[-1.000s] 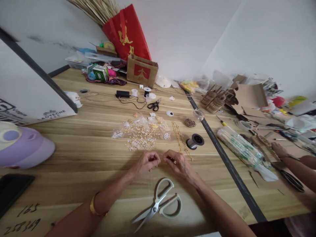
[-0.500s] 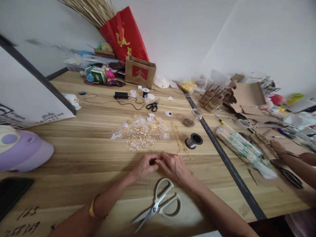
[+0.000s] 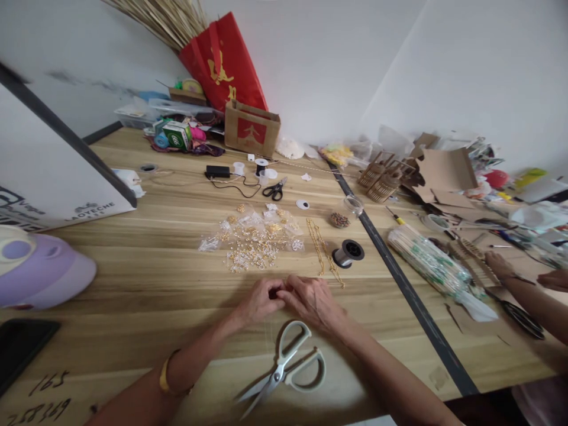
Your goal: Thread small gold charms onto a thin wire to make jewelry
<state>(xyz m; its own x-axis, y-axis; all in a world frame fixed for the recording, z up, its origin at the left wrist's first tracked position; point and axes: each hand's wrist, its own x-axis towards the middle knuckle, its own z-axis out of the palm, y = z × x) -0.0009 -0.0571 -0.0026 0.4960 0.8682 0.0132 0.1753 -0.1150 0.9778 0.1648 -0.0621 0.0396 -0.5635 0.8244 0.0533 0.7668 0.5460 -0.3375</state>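
My left hand [image 3: 262, 300] and my right hand [image 3: 310, 299] meet at the fingertips over the wooden table, both closed in a pinch. Whatever lies between the fingers is too small or hidden to make out. Faint pale lines, perhaps thin thread, run below my left hand. Open scissors [image 3: 278, 374] with pale handles lie just below the hands. Beyond the fingers is a heap of small gold and silver beads or charms [image 3: 252, 254], with small clear bags [image 3: 252, 222] behind it. To the right lie a gold chain [image 3: 316, 245] and a spool of thin wire or thread [image 3: 348, 254].
Black scissors [image 3: 275, 189], a jar of small colourful beads [image 3: 339, 219] and a brown paper bag [image 3: 252, 129] stand farther back. A purple-and-white device [image 3: 48, 269] is at left. At right, a co-worker's hand [image 3: 499, 265] rests near a wrapped bundle of sticks [image 3: 432, 263].
My hands stay almost in place, fingertips together, with only a slight shift. At the right edge, the co-worker's other hand has come farther into view.
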